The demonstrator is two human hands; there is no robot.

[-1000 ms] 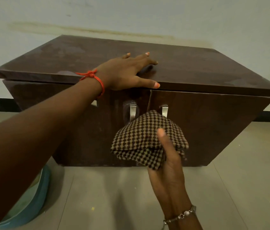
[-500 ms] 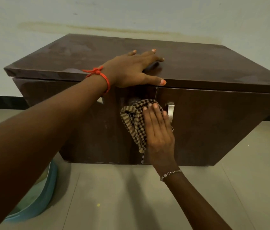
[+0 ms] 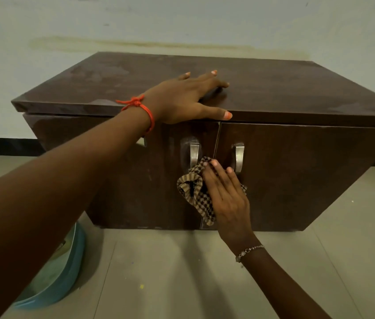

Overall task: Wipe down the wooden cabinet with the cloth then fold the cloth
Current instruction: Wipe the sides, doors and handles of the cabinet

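Note:
A low dark wooden cabinet (image 3: 297, 176) with two front doors and two metal handles stands on the floor against the wall. My left hand (image 3: 184, 100) lies flat on its top near the front edge, fingers spread, holding nothing. My right hand (image 3: 225, 194) presses a bunched brown checked cloth (image 3: 193, 194) against the door fronts, at the seam between the doors and just below the handles (image 3: 194, 154). Part of the cloth is hidden under my palm.
A teal basin (image 3: 62, 277) sits on the tiled floor at the lower left, beside the cabinet's left corner. The pale wall runs close behind the cabinet. Grey floor spreads in front and to the right.
My right hand brought the cloth from mid-air onto the cabinet front, then slid it down below the handles. My left hand stayed on the top.

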